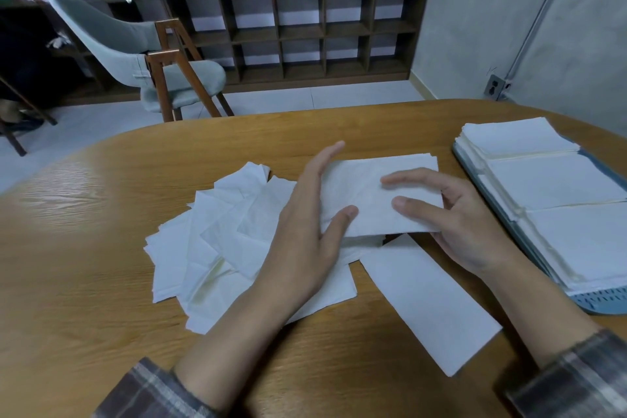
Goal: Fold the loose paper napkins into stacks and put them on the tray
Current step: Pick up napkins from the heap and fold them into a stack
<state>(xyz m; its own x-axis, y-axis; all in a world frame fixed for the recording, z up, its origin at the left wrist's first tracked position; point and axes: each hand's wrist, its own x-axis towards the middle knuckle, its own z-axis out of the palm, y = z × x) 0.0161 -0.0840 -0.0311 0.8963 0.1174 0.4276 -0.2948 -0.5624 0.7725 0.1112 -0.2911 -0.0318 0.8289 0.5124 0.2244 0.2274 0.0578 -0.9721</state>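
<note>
A white folded napkin [376, 180] lies at the table's middle, raised slightly over the others. My left hand [305, 231] rests at its left edge with straight fingers, thumb on the paper. My right hand [454, 220] holds its right end, thumb and forefinger lying on top and the other fingers beneath. A loose pile of white napkins [217, 248] spreads to the left under my left forearm. One long folded napkin [431, 305] lies nearer me. The blue-grey tray [604, 302] at the right carries stacks of folded napkins [549, 180].
The wooden table [84, 248] has a curved far edge. Behind it stand a grey chair [135, 54] with wooden legs and a low shelf unit [305, 30] topped with potted plants. A grey wall is at the right.
</note>
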